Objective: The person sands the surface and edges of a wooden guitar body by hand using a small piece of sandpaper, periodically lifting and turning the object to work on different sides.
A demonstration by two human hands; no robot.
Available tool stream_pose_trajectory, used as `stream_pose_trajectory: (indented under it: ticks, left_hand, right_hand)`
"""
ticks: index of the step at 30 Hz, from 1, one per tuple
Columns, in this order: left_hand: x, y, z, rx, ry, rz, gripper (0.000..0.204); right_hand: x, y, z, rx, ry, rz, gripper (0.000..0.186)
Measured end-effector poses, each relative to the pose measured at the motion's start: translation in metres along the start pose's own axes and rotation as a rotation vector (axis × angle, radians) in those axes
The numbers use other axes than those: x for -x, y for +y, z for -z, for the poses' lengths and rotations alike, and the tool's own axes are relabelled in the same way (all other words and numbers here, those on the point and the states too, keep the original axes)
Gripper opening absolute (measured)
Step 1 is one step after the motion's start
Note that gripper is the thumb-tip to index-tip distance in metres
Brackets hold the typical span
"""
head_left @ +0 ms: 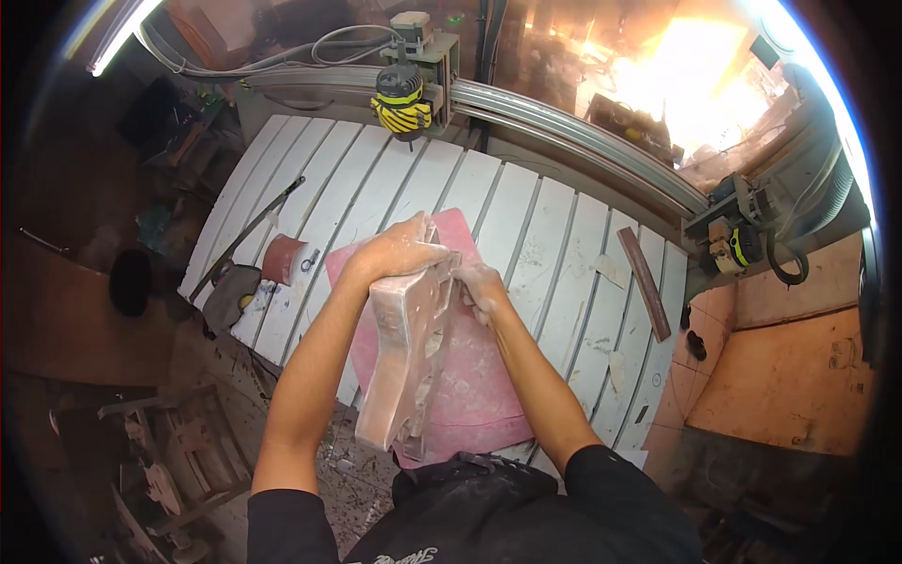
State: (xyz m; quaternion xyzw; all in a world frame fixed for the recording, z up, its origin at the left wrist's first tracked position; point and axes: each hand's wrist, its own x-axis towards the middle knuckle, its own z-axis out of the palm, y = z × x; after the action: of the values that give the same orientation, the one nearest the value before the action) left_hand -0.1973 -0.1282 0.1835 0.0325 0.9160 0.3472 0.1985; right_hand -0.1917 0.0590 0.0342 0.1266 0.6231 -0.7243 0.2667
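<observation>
A long, dusty pinkish-brown moulded part [395,329] stands tilted on edge in front of me, its hollow, ribbed side facing right. My left hand [404,249] is wrapped over its far end and grips it. Against the hollow side, my right hand [481,289] is closed with its fingers curled in; whatever it may hold is hidden. White dust coats the fingers of my right hand. Beneath the part lies a pink sheet [484,390], scuffed and powdery, on the white slatted table [526,216].
A curved reddish piece [282,258], a grey cloth-like item [233,296] and a long dark bar [254,230] lie at left. On the right are a brown strip [644,282] and paper scraps. A black-and-yellow spindle motor [402,103] hangs from a metal rail [564,127] at the far side.
</observation>
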Motion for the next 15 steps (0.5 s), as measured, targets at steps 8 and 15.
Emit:
stream_pose_trajectory:
  ticks: [8,15]
  left_hand:
    - [0.004,-0.005,-0.001,0.005,-0.004,0.007,0.059]
    - [0.003,-0.019,-0.003,0.007,0.019,-0.007,0.058]
  right_hand:
    - [0.013,-0.011,-0.006,0.064,0.068,0.09,0.022]
    - [0.01,-0.004,-0.012,0.008,0.078,0.036,0.021]
